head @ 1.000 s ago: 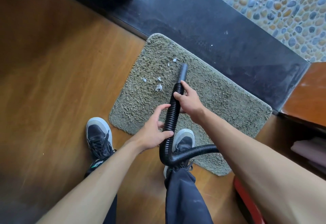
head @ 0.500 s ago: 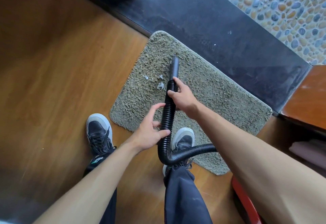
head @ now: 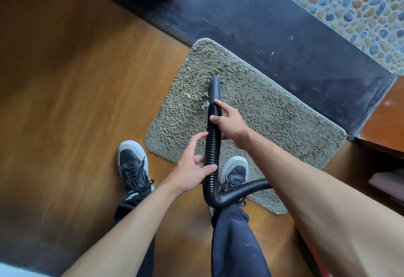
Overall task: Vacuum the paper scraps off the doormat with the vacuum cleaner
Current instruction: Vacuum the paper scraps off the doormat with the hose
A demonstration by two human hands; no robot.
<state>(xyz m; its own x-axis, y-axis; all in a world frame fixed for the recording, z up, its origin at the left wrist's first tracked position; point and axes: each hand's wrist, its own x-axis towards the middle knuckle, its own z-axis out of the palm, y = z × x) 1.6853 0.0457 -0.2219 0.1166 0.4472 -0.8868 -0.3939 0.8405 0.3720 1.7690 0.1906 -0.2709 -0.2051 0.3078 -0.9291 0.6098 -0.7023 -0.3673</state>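
A shaggy grey-green doormat (head: pixel 273 119) lies on the wooden floor against a dark threshold. A few small white paper scraps (head: pixel 205 104) sit on its left part, just left of the nozzle. The black ribbed vacuum hose (head: pixel 212 145) runs up from near my feet and ends in a smooth black nozzle (head: pixel 214 89) whose tip rests on the mat. My right hand (head: pixel 229 123) grips the hose just below the nozzle. My left hand (head: pixel 192 167) holds the hose lower down, thumb and fingers around it.
My two black shoes stand at the mat's near edge, the right shoe (head: pixel 235 172) on the mat, the left shoe (head: pixel 133 163) on the wood. A dark stone threshold (head: pixel 284 36) and pebble floor (head: pixel 349 3) lie beyond. A red object (head: pixel 306 241) shows at lower right.
The nozzle has slid left and forward across the mat. The scrap that lay near its tip is no longer visible. Both hands keep their hold on the hose.
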